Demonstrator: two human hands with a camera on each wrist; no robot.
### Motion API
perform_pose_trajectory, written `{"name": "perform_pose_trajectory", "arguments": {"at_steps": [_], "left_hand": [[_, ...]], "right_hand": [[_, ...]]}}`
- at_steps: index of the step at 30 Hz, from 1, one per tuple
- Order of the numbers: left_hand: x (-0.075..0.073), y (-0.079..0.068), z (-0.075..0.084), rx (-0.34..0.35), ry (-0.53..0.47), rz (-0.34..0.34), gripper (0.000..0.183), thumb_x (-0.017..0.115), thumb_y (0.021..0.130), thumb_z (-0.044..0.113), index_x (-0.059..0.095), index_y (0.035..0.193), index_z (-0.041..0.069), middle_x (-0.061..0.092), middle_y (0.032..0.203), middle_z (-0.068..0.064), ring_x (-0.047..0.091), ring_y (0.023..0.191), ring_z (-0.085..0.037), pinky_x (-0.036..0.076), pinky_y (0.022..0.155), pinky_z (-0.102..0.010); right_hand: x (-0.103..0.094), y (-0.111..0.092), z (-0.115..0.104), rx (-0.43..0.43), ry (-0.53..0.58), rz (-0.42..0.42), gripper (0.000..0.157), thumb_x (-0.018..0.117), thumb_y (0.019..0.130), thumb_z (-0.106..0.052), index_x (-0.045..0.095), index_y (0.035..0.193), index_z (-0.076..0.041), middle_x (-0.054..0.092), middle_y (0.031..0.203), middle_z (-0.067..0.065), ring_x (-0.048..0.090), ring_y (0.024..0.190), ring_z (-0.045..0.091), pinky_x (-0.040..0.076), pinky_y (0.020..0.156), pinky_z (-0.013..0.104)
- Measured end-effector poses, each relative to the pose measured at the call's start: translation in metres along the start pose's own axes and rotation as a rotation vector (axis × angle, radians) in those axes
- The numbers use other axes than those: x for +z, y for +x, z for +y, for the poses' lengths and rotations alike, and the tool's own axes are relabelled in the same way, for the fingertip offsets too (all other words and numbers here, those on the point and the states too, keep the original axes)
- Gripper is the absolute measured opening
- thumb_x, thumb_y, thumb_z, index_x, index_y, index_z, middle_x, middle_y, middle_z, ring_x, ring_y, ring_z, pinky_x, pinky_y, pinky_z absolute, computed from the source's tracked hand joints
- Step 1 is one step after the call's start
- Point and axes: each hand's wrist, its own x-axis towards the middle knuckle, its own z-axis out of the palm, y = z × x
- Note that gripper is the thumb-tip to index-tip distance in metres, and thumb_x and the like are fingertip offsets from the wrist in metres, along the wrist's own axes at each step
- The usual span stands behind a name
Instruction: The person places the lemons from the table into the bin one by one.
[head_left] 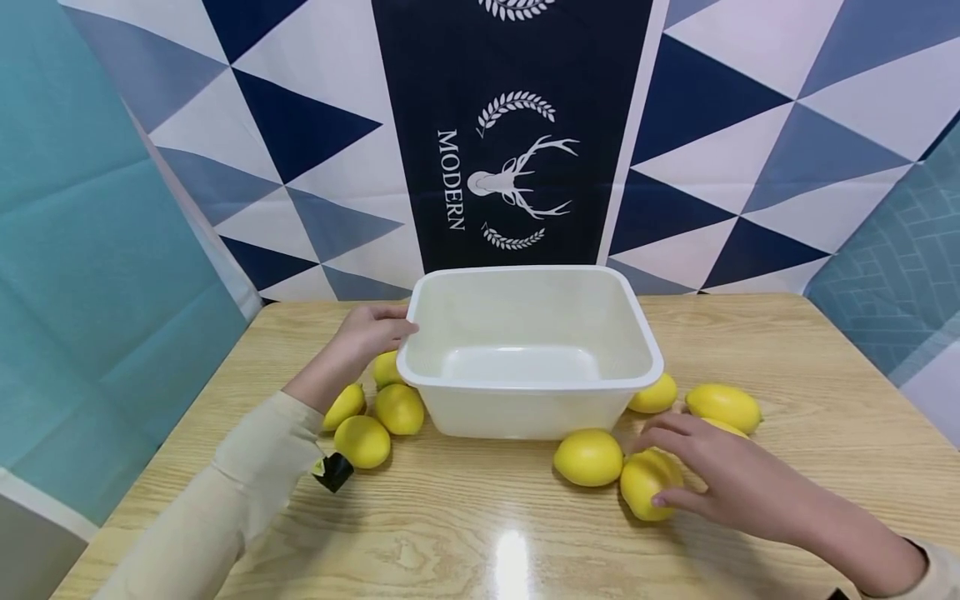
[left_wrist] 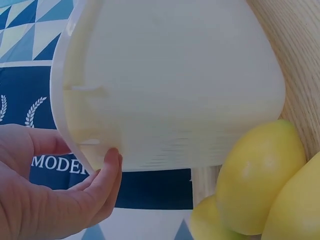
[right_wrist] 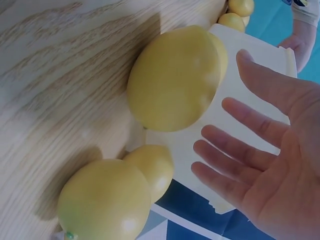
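Observation:
A white plastic basin point(head_left: 517, 412) stands upright, bare inside, on the wooden table. At its left end my left hand point(head_left: 367, 329) grips the rim, fingers beneath the lip in the left wrist view, with the thumb partly hidden. Over on the right, my right hand point(head_left: 720, 475) hovers around a lemon point(head_left: 643, 492), fingers spread and loosely bent. The right wrist view has that palm facing a large lemon point(right_wrist: 175, 80) with a gap between them. Another lemon point(head_left: 588, 457) sits before the basin's front right corner.
Several lemons point(head_left: 362, 442) cluster left of the basin, under my left forearm. More lemons point(head_left: 723, 407) lie to the right, one partly behind my right hand. A patterned cloth point(head_left: 330, 167) hangs behind the table point(head_left: 420, 533).

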Motion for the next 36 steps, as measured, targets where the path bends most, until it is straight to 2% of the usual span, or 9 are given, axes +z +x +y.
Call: {"name": "perform_pose_trajectory", "arguments": {"at_steps": [10, 16, 25, 29, 32, 36], "left_hand": [[-0.009, 0.002, 0.001, -0.012, 0.009, -0.065, 0.054, 0.061, 0.092, 0.026, 0.045, 0.140, 0.006, 0.044, 0.148, -0.012, 0.050, 0.130, -0.028, 0.034, 0.118, -0.044], [-0.010, 0.004, 0.002, -0.013, -0.009, -0.086, 0.053, 0.061, 0.093, 0.024, 0.046, 0.140, 0.006, 0.045, 0.147, -0.012, 0.050, 0.131, -0.027, 0.036, 0.117, -0.041], [-0.014, 0.010, 0.005, -0.032, -0.063, -0.108, 0.052, 0.060, 0.095, 0.019, 0.044, 0.141, 0.002, 0.041, 0.151, -0.013, 0.048, 0.133, -0.027, 0.038, 0.116, -0.036], [-0.015, 0.013, 0.003, -0.019, -0.101, -0.144, 0.050, 0.057, 0.096, 0.017, 0.044, 0.141, 0.001, 0.042, 0.149, -0.014, 0.048, 0.132, -0.027, 0.037, 0.117, -0.036], [-0.015, 0.015, 0.001, -0.019, -0.166, -0.176, 0.048, 0.054, 0.097, 0.013, 0.044, 0.141, 0.000, 0.043, 0.148, -0.015, 0.051, 0.125, -0.022, 0.037, 0.117, -0.035], [-0.016, 0.015, 0.000, -0.037, -0.221, -0.194, 0.047, 0.052, 0.098, 0.011, 0.043, 0.142, 0.000, 0.043, 0.148, -0.015, 0.057, 0.106, -0.013, 0.039, 0.116, -0.033]], "right_hand": [[0.001, -0.002, 0.007, -0.115, 0.004, -0.008, 0.052, 0.086, 0.065, -0.034, 0.063, 0.112, -0.032, 0.061, 0.116, -0.012, 0.060, 0.101, 0.012, 0.058, 0.081, 0.031], [0.001, -0.004, 0.011, -0.157, 0.000, -0.007, 0.055, 0.088, 0.062, -0.031, 0.062, 0.111, -0.033, 0.061, 0.117, -0.009, 0.061, 0.101, 0.013, 0.059, 0.080, 0.031], [0.001, -0.003, 0.012, -0.213, 0.006, 0.025, 0.063, 0.090, 0.056, -0.026, 0.062, 0.112, -0.033, 0.061, 0.118, -0.009, 0.059, 0.103, 0.013, 0.058, 0.082, 0.033], [0.002, -0.003, 0.011, -0.251, 0.024, 0.041, 0.069, 0.091, 0.055, -0.023, 0.060, 0.116, -0.033, 0.060, 0.118, -0.010, 0.058, 0.104, 0.011, 0.058, 0.082, 0.030], [0.003, -0.002, 0.011, -0.265, 0.036, 0.035, 0.071, 0.091, 0.055, -0.020, 0.060, 0.118, -0.032, 0.059, 0.119, -0.010, 0.057, 0.105, 0.010, 0.058, 0.082, 0.029], [0.005, -0.001, 0.010, -0.277, 0.036, 0.023, 0.073, 0.091, 0.054, -0.021, 0.060, 0.119, -0.033, 0.058, 0.122, -0.011, 0.056, 0.105, 0.007, 0.059, 0.083, 0.029]]}}
